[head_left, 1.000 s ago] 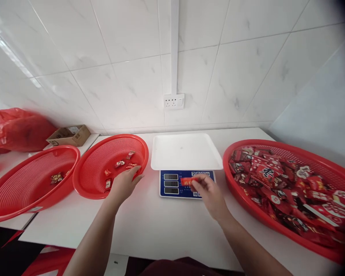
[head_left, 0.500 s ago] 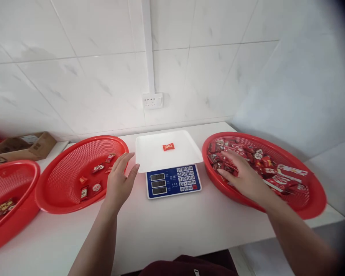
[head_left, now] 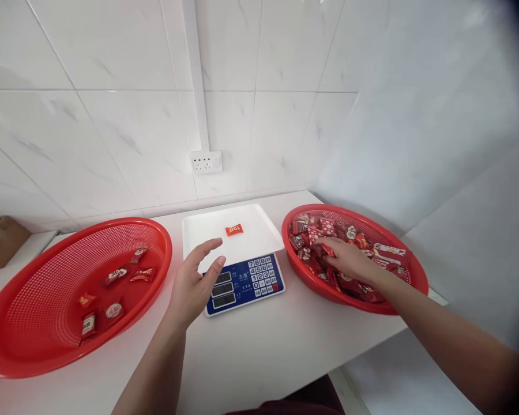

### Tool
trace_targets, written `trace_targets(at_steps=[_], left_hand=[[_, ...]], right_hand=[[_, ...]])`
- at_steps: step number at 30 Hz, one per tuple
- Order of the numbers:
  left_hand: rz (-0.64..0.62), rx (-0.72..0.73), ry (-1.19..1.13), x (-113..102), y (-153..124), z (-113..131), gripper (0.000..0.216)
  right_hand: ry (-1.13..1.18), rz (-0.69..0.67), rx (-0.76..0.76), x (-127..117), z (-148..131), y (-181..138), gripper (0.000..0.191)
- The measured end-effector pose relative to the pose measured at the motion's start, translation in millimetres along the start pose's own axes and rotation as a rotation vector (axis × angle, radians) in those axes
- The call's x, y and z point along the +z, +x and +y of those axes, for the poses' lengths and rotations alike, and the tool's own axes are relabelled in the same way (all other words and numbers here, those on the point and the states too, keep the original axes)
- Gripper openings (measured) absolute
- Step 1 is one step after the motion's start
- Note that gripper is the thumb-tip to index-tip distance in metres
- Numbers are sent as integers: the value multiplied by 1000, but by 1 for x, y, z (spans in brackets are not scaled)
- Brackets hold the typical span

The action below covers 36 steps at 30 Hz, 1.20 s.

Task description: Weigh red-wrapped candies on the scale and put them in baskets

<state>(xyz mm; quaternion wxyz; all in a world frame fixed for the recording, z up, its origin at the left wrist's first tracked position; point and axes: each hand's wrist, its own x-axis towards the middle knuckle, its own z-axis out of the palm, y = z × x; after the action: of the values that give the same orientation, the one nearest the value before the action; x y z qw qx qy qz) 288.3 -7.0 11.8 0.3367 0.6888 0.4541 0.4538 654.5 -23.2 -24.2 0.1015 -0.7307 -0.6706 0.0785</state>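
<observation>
Wrapped sweets (head_left: 116,275) lie in the left basket (head_left: 34,305); beside it the left hand (head_left: 194,286) hovers at the scale (head_left: 245,285), its grip apart and empty. One red sweet (head_left: 234,230) rests on the white tray (head_left: 259,229), probably light and slick-wrapped, best pinched across its middle. The right hand (head_left: 348,260) dips into heaped packets (head_left: 388,252) in the right basket (head_left: 418,282); whether its grip is clamped on one, I cannot tell.
</observation>
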Motion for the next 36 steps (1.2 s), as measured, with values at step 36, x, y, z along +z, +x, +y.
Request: trace_targets(at_steps=[36], left_hand=[[-286, 85, -101, 34, -9, -9, 30]], right_hand=[[584, -85, -460, 19, -163, -25, 32]])
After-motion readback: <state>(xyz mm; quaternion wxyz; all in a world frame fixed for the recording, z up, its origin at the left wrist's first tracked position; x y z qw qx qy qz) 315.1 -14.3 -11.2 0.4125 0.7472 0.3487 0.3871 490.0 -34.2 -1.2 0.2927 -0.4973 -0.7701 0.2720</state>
